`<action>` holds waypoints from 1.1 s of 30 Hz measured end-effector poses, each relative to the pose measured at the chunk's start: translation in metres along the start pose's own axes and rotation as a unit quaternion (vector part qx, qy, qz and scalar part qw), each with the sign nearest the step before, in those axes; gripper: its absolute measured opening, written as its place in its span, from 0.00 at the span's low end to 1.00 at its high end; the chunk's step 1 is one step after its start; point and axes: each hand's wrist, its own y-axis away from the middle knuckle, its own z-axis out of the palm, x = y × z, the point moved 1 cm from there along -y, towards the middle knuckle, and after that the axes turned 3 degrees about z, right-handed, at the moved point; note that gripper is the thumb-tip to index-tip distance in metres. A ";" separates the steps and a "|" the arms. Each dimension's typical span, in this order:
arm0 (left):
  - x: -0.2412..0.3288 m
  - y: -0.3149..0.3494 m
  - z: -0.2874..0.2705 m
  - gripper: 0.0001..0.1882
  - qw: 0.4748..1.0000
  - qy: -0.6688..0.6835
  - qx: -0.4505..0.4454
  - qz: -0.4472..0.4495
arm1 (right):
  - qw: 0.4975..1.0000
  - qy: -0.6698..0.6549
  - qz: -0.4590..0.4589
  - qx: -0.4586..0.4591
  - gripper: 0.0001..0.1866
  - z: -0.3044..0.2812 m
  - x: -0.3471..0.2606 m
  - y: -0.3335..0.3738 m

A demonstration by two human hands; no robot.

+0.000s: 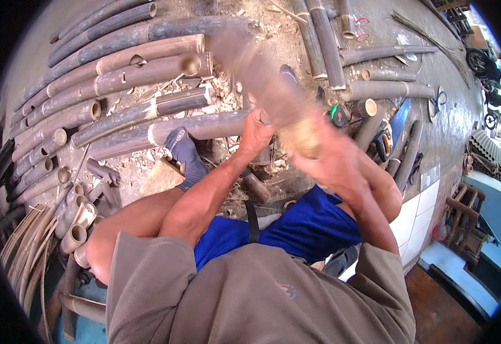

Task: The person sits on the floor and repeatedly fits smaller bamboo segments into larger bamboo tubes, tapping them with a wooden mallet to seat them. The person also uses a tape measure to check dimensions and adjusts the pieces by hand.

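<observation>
A brown length of bamboo pole (273, 94), smeared by motion, slants up and to the left in front of me. My right hand (330, 157) is at its near, pale end and appears closed around it, blurred along with it. Just left of the pole, my left hand (256, 133) is much sharper, its fingers curled closed. What sits in that fist is partly hidden behind the bamboo, and I cannot make it out. Beneath both hands another bamboo pole (204, 126) lies across the ground, close to my shoe (186, 152).
Several bamboo poles (147, 63) lie in rows at the left, with cut tubes and a bundle of strips (30, 238) nearer. Right of my hands are a green-and-black tape measure (338, 116), a handsaw (398, 123) and scissors (435, 106). Pale chips (227, 86) litter the ground.
</observation>
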 end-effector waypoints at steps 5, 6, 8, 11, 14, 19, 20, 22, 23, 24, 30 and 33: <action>0.010 0.005 0.001 0.16 0.998 0.056 0.007 0.011 | 0.995 0.025 0.044 -0.086 0.48 0.000 0.014 0.023; 0.009 0.009 0.001 0.16 1.000 0.020 0.005 -0.001 | 0.999 0.004 -0.001 -0.036 0.48 0.002 0.016 0.028; 0.002 -0.004 -0.003 0.14 0.995 -0.085 0.034 0.040 | 0.997 -0.075 0.033 -0.008 0.48 0.003 0.017 0.035; -0.002 -0.036 -0.022 0.15 0.986 -0.033 0.114 -0.120 | 0.981 -0.174 0.086 0.011 0.47 0.008 0.024 0.042; -0.004 -0.025 -0.011 0.15 0.992 -0.030 0.091 -0.078 | 0.971 -0.204 0.123 0.024 0.46 0.008 0.036 0.046; 0.024 -0.036 -0.013 0.17 0.983 -0.029 0.100 -0.153 | 0.968 -0.206 0.142 0.009 0.45 -0.001 0.041 0.040; 0.020 -0.037 -0.016 0.17 0.984 -0.023 0.097 -0.148 | 0.970 -0.197 0.140 0.009 0.45 0.000 0.042 0.038; 0.016 -0.037 -0.019 0.17 0.986 -0.012 0.090 -0.139 | 0.974 -0.179 0.138 0.010 0.45 0.001 0.045 0.034; 0.015 -0.036 -0.021 0.18 0.986 -0.036 0.077 -0.143 | 0.977 -0.170 0.128 0.010 0.45 0.001 0.045 0.031; 0.013 -0.036 -0.023 0.18 0.986 -0.038 0.081 -0.139 | 0.980 -0.162 0.118 0.011 0.45 0.002 0.046 0.027; 0.014 -0.038 -0.017 0.19 0.988 -0.038 0.087 -0.123 | 0.973 -0.186 0.135 0.003 0.46 0.000 0.036 0.016; 0.015 -0.039 -0.017 0.17 0.987 -0.031 0.090 -0.129 | 0.978 -0.164 0.126 0.007 0.49 -0.007 0.032 0.009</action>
